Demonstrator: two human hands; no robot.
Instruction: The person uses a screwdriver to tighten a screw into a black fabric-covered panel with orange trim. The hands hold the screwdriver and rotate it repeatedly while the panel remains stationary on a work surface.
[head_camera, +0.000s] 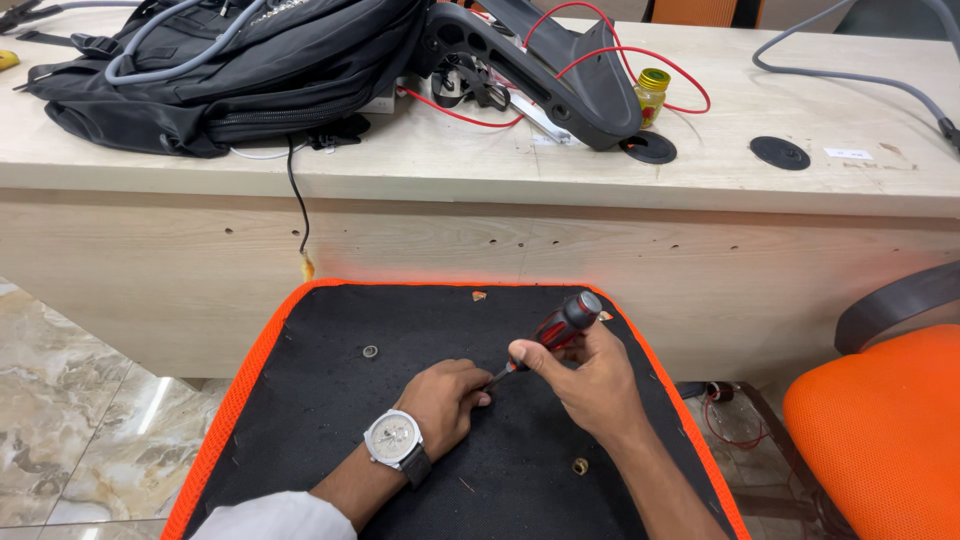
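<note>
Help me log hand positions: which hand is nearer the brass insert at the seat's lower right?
Right. The right hand, holding the screwdriver, sits just above the brass insert; the left hand lies farther to its left.

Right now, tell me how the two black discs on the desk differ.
The left disc touches the grey chair part and sits beside the small yellow-lidded jar; the right disc lies alone. The left disc is partly covered by that part; the right disc shows whole. Both are round, black and flat on the desk.

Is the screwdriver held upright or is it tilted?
Tilted. The screwdriver leans with its red-black handle up toward the right, in the right hand, and its tip down-left at the left hand on the black panel.
</note>
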